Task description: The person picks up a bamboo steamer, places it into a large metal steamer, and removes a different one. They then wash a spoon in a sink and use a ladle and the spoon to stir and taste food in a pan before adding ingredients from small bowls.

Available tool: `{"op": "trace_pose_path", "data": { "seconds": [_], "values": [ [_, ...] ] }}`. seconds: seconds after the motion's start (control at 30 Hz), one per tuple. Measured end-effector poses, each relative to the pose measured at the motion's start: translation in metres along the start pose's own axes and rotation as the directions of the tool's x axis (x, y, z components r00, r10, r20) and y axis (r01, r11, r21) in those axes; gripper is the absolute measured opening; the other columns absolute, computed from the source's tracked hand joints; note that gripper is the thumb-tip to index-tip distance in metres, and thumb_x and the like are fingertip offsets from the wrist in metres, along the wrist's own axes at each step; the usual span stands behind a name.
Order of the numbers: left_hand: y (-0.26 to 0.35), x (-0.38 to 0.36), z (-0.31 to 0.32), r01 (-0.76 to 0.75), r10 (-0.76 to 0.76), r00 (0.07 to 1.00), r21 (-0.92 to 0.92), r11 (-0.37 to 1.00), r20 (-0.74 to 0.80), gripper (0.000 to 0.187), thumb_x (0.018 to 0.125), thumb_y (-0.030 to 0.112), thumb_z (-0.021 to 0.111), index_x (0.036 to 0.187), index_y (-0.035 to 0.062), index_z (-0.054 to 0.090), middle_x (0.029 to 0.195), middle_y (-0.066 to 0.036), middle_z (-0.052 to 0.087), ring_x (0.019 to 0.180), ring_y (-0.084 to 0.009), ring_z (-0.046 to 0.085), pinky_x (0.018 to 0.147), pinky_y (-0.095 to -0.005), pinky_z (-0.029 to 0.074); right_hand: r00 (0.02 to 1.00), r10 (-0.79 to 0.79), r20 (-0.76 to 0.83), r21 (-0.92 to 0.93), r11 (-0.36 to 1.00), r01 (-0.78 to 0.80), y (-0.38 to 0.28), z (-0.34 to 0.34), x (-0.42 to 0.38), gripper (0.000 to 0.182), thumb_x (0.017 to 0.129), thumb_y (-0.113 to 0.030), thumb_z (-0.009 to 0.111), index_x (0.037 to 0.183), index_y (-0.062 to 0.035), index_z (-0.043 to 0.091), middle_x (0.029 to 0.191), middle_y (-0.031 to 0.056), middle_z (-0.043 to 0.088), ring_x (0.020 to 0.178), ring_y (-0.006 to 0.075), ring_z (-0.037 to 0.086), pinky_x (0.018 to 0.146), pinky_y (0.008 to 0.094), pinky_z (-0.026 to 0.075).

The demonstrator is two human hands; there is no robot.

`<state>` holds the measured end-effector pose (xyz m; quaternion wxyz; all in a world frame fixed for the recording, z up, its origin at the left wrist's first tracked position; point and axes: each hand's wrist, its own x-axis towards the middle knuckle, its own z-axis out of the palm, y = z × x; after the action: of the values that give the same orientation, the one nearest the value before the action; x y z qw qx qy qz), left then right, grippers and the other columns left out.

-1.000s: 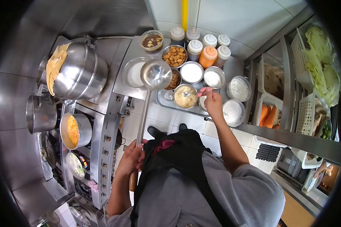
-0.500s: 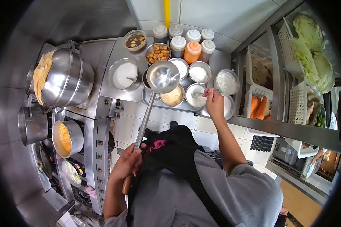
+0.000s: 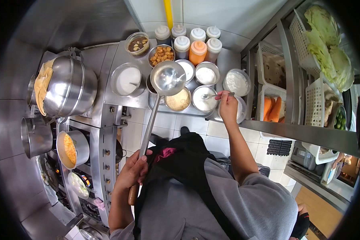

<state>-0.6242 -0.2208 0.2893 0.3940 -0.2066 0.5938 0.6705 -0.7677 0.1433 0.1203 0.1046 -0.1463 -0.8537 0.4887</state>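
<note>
My left hand is closed around the long handle of a metal ladle. The ladle's bowl hangs over the seasoning containers, partly covering a dark one behind it. My right hand pinches the handle of a spoon, whose tip is in a round metal container of white powder. Left of that container is one of pale yellow powder. More white contents fill a container behind and another at the right. A further container is partly hidden by my right hand.
Squeeze bottles stand at the back near a bowl of brown chunks. At left are a big steel pot and a pot with orange food on the stove. Shelves with carrots and cabbage rise at right.
The camera view has shifted slightly. The spoon now lies flatter, with its tip in the same white powder. The ladle stays in my left hand over the containers.
</note>
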Motion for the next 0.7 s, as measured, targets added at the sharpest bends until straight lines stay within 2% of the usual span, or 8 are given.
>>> {"op": "trace_pose_path", "data": {
  "seconds": [0.4, 0.47, 0.5, 0.53, 0.57, 0.6, 0.67, 0.7],
  "values": [
    [-0.011, -0.001, 0.005, 0.003, -0.003, 1.000, 0.049, 0.999, -0.001, 0.036, 0.103, 0.034, 0.048, 0.128, 0.0073, 0.050, 0.060, 0.002, 0.040, 0.041, -0.0070, 0.039, 0.039, -0.0234, 0.038, 0.999, 0.039, 0.032, 0.127, 0.991, -0.043, -0.010, -0.019, 0.002, 0.038, 0.104, -0.026, 0.041, 0.091, -0.0019, 0.067, 0.076, 0.0094, 0.072, 0.068, 0.0195, 0.066, 0.068, 0.0340, 0.051],
    [-0.013, -0.002, 0.005, 0.003, -0.003, 1.000, 0.062, 0.998, 0.001, 0.037, 0.103, 0.034, 0.048, 0.128, 0.0070, 0.050, 0.061, 0.002, 0.041, 0.042, -0.0072, 0.039, 0.039, -0.0236, 0.038, 0.980, 0.169, 0.102, 0.313, 0.930, -0.193, -0.032, -0.025, 0.001, 0.037, 0.105, -0.027, 0.042, 0.092, -0.0018, 0.067, 0.076, 0.0088, 0.072, 0.062, 0.0176, 0.064, 0.063, 0.0332, 0.050],
    [-0.012, -0.001, 0.005, 0.012, -0.013, 1.000, 0.087, 0.996, 0.019, 0.037, 0.103, 0.034, 0.048, 0.128, 0.0069, 0.050, 0.061, 0.002, 0.041, 0.042, -0.0073, 0.040, 0.039, -0.0236, 0.038, 0.987, 0.108, 0.121, 0.413, 0.899, -0.149, -0.050, -0.025, -0.003, 0.038, 0.105, -0.029, 0.043, 0.095, -0.0020, 0.068, 0.077, 0.0083, 0.071, 0.050, 0.0121, 0.051, 0.054, 0.0317, 0.043],
    [-0.013, -0.003, 0.005, 0.017, -0.021, 0.999, 0.111, 0.994, 0.035, 0.037, 0.103, 0.034, 0.048, 0.128, 0.0069, 0.051, 0.062, 0.002, 0.041, 0.042, -0.0074, 0.040, 0.039, -0.0237, 0.038, 0.987, 0.101, 0.127, 0.412, 0.900, -0.145, -0.059, -0.026, -0.006, 0.038, 0.105, -0.029, 0.043, 0.095, -0.0020, 0.068, 0.077, 0.0083, 0.071, 0.050, 0.0121, 0.051, 0.054, 0.0317, 0.043],
    [-0.016, -0.004, 0.005, 0.009, -0.012, 1.000, 0.105, 0.994, 0.029, 0.037, 0.103, 0.034, 0.048, 0.128, 0.0069, 0.051, 0.062, 0.002, 0.041, 0.042, -0.0074, 0.040, 0.039, -0.0237, 0.038, 0.997, -0.071, -0.014, 0.170, 0.983, 0.072, -0.067, -0.025, -0.008, 0.037, 0.104, -0.027, 0.045, 0.092, -0.0006, 0.068, 0.076, 0.0116, 0.071, 0.057, 0.0212, 0.060, 0.058, 0.0350, 0.047],
    [-0.019, -0.005, 0.003, 0.011, -0.015, 0.998, 0.084, 0.996, 0.055, 0.037, 0.103, 0.034, 0.047, 0.128, 0.0069, 0.051, 0.062, 0.002, 0.041, 0.042, -0.0072, 0.040, 0.039, -0.0234, 0.038, 0.955, -0.277, -0.111, -0.103, 0.959, 0.266, -0.076, -0.021, -0.009, 0.036, 0.103, -0.025, 0.047, 0.089, 0.0007, 0.068, 0.076, 0.0150, 0.071, 0.064, 0.0304, 0.069, 0.062, 0.0382, 0.051],
    [-0.023, -0.010, -0.004, -0.011, 0.008, 0.998, 0.049, 0.999, 0.056, 0.037, 0.104, 0.034, 0.047, 0.129, 0.0068, 0.051, 0.062, 0.002, 0.041, 0.043, -0.0070, 0.039, 0.039, -0.0231, 0.038, 0.965, -0.237, -0.113, -0.119, 0.967, 0.224, -0.071, -0.018, -0.008, 0.036, 0.102, -0.024, 0.048, 0.088, 0.0011, 0.070, 0.077, 0.0187, 0.071, 0.071, 0.0347, 0.070, 0.067, 0.0412, 0.053],
    [-0.027, -0.016, -0.010, -0.024, 0.022, 0.997, 0.026, 0.999, 0.074, 0.037, 0.104, 0.034, 0.046, 0.130, 0.0074, 0.051, 0.062, 0.002, 0.041, 0.043, -0.0067, 0.039, 0.039, -0.0227, 0.038, 0.964, -0.251, -0.085, -0.237, 0.945, 0.225, -0.066, -0.016, -0.010, 0.036, 0.102, -0.024, 0.048, 0.089, 0.0009, 0.070, 0.078, 0.0191, 0.071, 0.073, 0.0348, 0.070, 0.068, 0.0422, 0.053]
  ]
}}
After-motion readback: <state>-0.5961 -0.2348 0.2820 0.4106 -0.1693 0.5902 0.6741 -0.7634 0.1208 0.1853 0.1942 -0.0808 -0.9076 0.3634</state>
